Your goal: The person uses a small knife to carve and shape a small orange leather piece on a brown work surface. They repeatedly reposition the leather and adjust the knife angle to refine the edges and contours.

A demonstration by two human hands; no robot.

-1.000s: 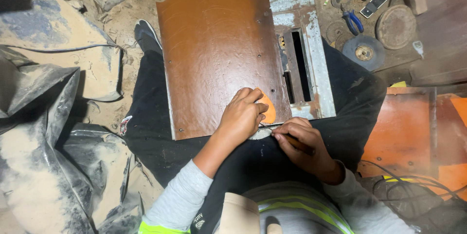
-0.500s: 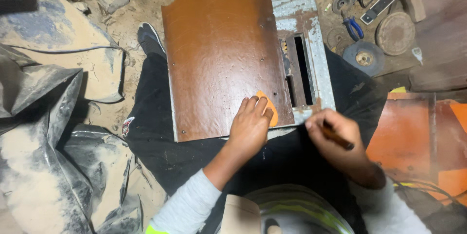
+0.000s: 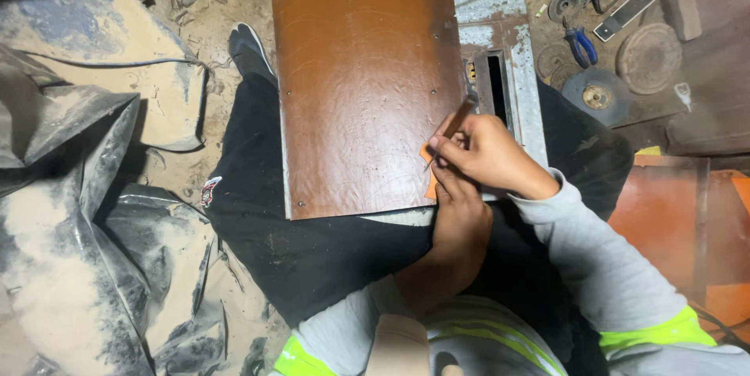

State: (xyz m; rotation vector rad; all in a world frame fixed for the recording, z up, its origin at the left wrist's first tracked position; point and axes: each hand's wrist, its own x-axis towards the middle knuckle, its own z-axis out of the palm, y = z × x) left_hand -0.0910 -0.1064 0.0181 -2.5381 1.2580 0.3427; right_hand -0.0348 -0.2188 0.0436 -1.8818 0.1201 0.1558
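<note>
- The person sits on the dusty floor [image 3: 211, 24] with a brown board [image 3: 363, 87] lying across the lap, its glossy face up and small screws near its edges.
- The right hand [image 3: 488, 153] is over the board's right edge, its fingers closed around a thin dark tool [image 3: 453, 122] that slants up and to the right; it looks like a pencil or scriber, though the view is too poor to be sure.
- The left hand [image 3: 461, 216] lies just below the right one, at the board's lower right corner, pressing on a small orange piece [image 3: 430, 181] there. Its fingers are mostly hidden under the right hand, so I cannot tell whether they grip anything.
- A grey metal frame [image 3: 512, 48] with a dark slot sits under the board's right side, touching it.
- Further right on the floor lie blue-handled pliers [image 3: 580, 46], several round grinding discs [image 3: 598, 95] and a flat metal bar [image 3: 625, 13].
- On the left, crumpled dusty plastic sheeting [image 3: 78, 212] is heaped beside the person's leg.
- An orange metal panel [image 3: 687, 220] lies at the right, near the right elbow.
</note>
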